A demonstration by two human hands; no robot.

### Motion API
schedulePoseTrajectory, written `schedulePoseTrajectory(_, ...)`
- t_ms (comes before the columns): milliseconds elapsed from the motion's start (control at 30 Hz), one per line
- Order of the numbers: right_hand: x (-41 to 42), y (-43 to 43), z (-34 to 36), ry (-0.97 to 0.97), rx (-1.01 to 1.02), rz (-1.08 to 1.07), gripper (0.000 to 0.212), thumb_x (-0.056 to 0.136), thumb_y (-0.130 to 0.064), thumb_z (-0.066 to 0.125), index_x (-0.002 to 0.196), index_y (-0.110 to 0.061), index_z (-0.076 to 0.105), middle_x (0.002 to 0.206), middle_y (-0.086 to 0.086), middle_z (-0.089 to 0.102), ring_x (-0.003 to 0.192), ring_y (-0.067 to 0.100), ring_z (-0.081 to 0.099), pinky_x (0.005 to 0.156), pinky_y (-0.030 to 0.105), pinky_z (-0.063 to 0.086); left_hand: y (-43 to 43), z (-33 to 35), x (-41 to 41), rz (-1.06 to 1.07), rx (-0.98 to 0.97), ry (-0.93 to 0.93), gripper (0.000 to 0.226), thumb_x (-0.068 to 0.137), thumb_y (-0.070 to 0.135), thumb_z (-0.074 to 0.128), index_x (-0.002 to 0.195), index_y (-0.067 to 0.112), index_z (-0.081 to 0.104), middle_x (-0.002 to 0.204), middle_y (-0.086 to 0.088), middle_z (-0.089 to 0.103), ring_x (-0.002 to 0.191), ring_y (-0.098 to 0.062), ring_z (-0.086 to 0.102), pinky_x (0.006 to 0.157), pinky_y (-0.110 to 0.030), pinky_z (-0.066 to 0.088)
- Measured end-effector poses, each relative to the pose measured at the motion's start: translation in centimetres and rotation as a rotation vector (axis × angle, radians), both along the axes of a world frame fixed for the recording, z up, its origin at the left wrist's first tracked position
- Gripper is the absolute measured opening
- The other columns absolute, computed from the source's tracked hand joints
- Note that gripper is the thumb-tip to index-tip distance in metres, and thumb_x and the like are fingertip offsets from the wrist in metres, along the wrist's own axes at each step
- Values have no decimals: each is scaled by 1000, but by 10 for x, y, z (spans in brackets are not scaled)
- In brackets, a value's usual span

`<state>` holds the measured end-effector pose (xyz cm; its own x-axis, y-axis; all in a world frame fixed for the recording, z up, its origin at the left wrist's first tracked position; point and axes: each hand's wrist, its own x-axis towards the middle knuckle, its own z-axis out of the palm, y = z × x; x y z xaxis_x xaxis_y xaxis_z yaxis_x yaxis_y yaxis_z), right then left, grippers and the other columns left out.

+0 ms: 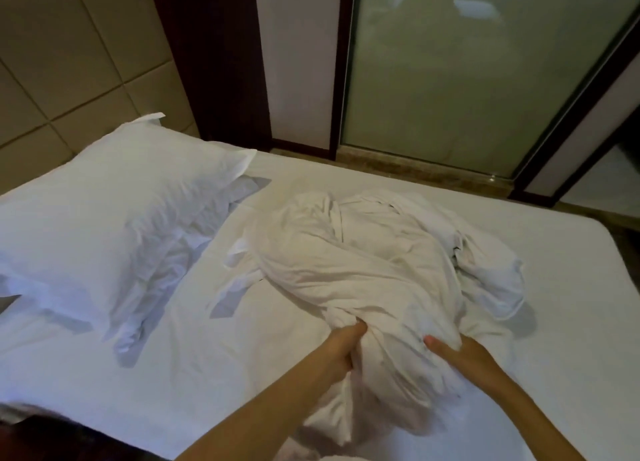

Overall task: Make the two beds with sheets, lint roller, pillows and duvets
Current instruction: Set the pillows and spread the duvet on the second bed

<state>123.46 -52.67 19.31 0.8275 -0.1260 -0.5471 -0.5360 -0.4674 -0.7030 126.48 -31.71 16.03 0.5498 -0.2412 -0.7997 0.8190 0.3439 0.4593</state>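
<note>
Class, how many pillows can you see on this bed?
1. The pillow lies at the left, beside the padded headboard. The crumpled white bundle, gripped by the left hand and right hand, may hide another.

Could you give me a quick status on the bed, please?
Both the left hand and right hand grip the linen bundle. It lies crumpled mid-bed on the sheet. To its left the pillow, apart.

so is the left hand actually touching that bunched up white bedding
Touching. The head view shows the left hand gripping a fold of the bunched white bedding, with its fingers sunk into the cloth.
</note>
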Motion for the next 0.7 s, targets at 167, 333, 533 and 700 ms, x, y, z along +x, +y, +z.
schedulePoseTrajectory(167, 61, 81, 98, -214, 251, 10, 59, 90, -46, 54, 138, -15, 43, 122, -5, 56, 115, 20, 52, 95, 27, 38, 73, 115, 79, 278, 136, -409, 46, 83, 34, 67, 123, 17, 53, 121, 1, 59, 113, -19, 53, 101, -36, 42)
schedulePoseTrajectory(333, 135, 206, 241, -413, 744, 200, 44, 93, -32, 56, 129, -8, 53, 109, 5, 68, 93, 16, 68, 79, 30, 57, 185, 269, 143, 422, 70, -812, 10, 92, 15, 53, 86, 17, 61, 76, 4, 60, 72, -11, 50, 65, -17, 43)
schedulePoseTrajectory(533, 222, 312, 294, -393, 830, 532, 42, 92, -26, 57, 131, -14, 48, 134, 7, 51, 119, 23, 53, 91, 30, 50, 272, 304, 160, 451, 770, -936, 40, 97, 28, 50, 133, 13, 45, 135, -4, 50, 121, -23, 46, 90, -34, 43)
schedulePoseTrajectory(700, 240, 323, 184, -169, 115, 911, 65, 97, -44, 43, 151, -23, 12, 157, -6, 9, 144, 16, 15, 112, 27, 18, 283, 156, 84, 469, 873, -671, 36, 95, 21, 54, 129, 10, 47, 123, -6, 53, 104, -17, 50, 78, -26, 39)
